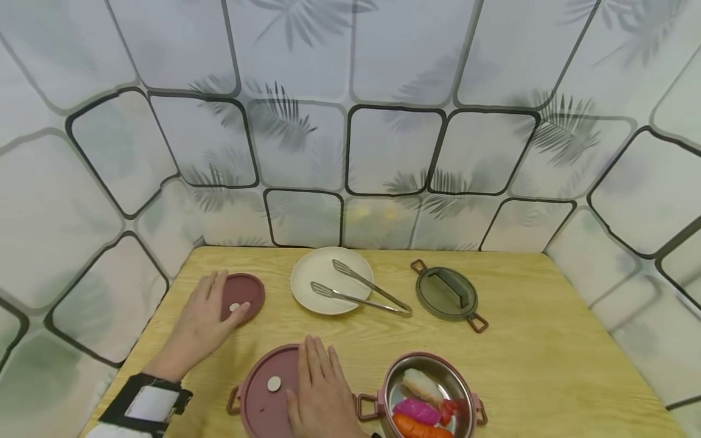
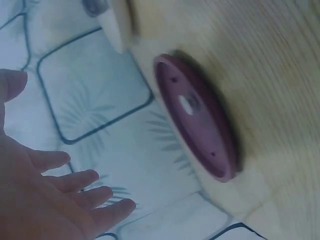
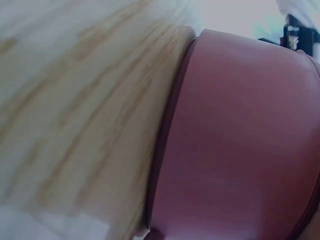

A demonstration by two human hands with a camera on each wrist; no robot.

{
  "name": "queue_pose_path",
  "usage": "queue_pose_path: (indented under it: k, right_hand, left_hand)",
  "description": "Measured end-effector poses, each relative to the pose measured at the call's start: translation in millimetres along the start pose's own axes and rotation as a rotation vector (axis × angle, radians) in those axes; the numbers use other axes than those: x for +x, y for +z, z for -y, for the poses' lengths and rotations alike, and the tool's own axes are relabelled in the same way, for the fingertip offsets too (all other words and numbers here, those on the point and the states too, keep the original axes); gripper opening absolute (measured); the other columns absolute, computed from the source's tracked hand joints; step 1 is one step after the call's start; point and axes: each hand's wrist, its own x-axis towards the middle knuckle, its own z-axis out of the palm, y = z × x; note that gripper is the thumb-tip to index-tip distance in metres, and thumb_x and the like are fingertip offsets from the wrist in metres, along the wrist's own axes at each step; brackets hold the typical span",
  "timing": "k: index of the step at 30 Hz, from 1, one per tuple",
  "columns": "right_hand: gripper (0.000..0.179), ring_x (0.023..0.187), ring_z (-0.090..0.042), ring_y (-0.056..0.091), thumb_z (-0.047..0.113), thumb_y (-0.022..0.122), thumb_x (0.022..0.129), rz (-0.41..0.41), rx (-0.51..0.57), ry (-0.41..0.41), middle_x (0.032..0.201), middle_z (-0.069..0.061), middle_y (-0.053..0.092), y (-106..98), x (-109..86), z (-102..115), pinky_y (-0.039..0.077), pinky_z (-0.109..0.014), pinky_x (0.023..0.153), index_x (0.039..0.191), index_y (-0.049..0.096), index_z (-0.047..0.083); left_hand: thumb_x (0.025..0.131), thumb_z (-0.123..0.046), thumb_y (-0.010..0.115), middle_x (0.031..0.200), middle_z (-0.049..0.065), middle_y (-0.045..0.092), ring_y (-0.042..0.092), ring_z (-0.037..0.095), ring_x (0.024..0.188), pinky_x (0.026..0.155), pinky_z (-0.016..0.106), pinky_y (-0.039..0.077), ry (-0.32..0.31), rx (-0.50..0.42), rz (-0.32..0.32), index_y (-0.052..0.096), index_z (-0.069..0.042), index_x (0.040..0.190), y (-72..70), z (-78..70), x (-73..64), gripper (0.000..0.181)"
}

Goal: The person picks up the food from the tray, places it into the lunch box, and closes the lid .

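My left hand [image 1: 202, 319] is over the left part of a small round maroon lid [image 1: 249, 291]. In the left wrist view its fingers are straight, apart from the lid [image 2: 200, 125], which lies on the table and has a raised rim and a pale button. My right hand [image 1: 323, 389] lies with fingers extended over the right side of a larger maroon lid [image 1: 268, 404]. This lid tops a pot whose smooth pink wall [image 3: 235, 140] fills much of the right wrist view; the right hand is mostly outside that view.
Right of the lidded pot stands an uncovered pink pot [image 1: 390, 389] with colourful food pieces [image 1: 418, 410]. Behind are a white plate [image 1: 306, 277] with metal tongs [image 1: 378, 302] across it, and a green lidded pan [image 1: 438, 304]. Patterned cloth walls [image 1: 306, 219] border the wooden table [image 1: 547, 340].
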Motion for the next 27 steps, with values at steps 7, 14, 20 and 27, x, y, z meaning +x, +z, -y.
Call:
queue_pose_path:
  k: [7,14,20,27]
  right_hand:
    - [0.065,0.134,-0.027,0.016,0.040,0.039,0.092,-0.039,-0.049,-0.011,0.145,-0.019,0.029,1,1.4,0,0.026,-0.043,0.106,0.138,0.027,-0.004]
    - [0.063,0.132,-0.027,0.023,0.039,0.039,0.091,-0.105,-0.072,-0.030,0.142,-0.018,0.034,8,-0.7,1,0.027,-0.042,0.105,0.137,0.031,-0.004]
    - [0.062,0.130,-0.028,0.027,0.038,0.038,0.091,-0.154,-0.081,-0.054,0.140,-0.019,0.037,11,-2.6,0,0.027,-0.042,0.104,0.136,0.033,-0.004]
    - [0.062,0.132,-0.028,0.023,0.038,0.037,0.091,-0.170,-0.092,-0.053,0.139,-0.019,0.038,10,-1.6,-3,0.028,-0.043,0.104,0.136,0.033,-0.004]
  left_hand:
    - [0.076,-0.068,0.057,0.133,0.041,0.023,0.018,0.056,0.121,0.093,0.070,0.025,-0.126,0.080,0.127,0.019,0.008,0.138,17.0,27.5,17.5,0.105]
    - [0.059,-0.081,0.058,0.128,0.051,0.012,0.012,0.065,0.116,0.086,0.076,0.024,-0.284,0.158,0.263,0.011,0.010,0.139,39.4,44.9,21.3,0.130]
    - [0.055,-0.082,0.060,0.122,0.056,0.011,0.021,0.068,0.108,0.078,0.074,0.033,-0.318,0.204,0.244,0.011,0.013,0.137,51.5,48.5,18.0,0.136]
    - [0.058,-0.081,0.060,0.120,0.058,0.009,0.021,0.070,0.103,0.081,0.075,0.027,-0.357,0.184,0.240,0.009,0.011,0.139,54.0,48.2,23.7,0.132]
